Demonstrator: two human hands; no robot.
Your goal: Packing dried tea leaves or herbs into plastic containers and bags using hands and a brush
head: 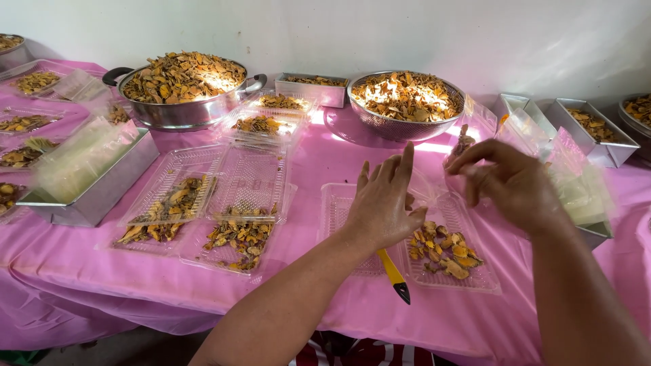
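Left hand (383, 200) open, fingers spread; right hand (510, 181) loosely curled, holding nothing visible, above part-filled clear tray (447, 254) at centre. Left trays (203, 210) filled; bowl of dried slices (405, 102) still full.

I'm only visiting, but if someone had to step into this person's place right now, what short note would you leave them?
Left hand: open, fingers spread, over the open clear clamshell box on the pink tablecloth.
Right hand: raised above the box, fingers curled; what it holds is too blurred to tell.
Things: the box's right half holds a small heap of dried yellow-brown slices. A yellow-handled tool lies under the left wrist.
Done: two boxes at left hold slices, lids open.
Left: this box is only part filled and unclosed. Supply: colander and big pan behind.
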